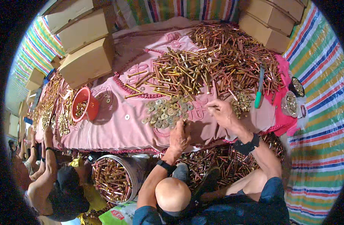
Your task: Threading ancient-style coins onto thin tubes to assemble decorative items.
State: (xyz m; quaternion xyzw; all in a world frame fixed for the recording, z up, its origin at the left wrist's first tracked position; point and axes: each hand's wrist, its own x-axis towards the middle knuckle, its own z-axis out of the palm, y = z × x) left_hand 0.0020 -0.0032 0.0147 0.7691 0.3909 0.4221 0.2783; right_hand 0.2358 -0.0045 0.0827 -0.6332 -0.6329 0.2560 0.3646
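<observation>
My left hand (179, 138) is closed at the near edge of a pile of flat metal washers (166, 112) on a pink cloth. Something small and dark shows at its fingertips, too small to name. To the right, my right hand (223, 113) hovers over the cloth with thumb and fingers pinched together; what they hold, if anything, I cannot make out. Just beyond that hand lies a small heap of brass-coloured nuts (242, 103). A large heap of long yellowish bolts (187, 71) spreads behind the washers and nuts.
A red plastic bowl (90, 108) of small parts stands left. Cardboard boxes (87, 62) are stacked behind it. A green-handled tool (258, 97) lies right, near a clear tub of nuts (291, 104). Below the table sits a bolt-filled bucket (132, 176). Another person's arm (48, 144) works at left.
</observation>
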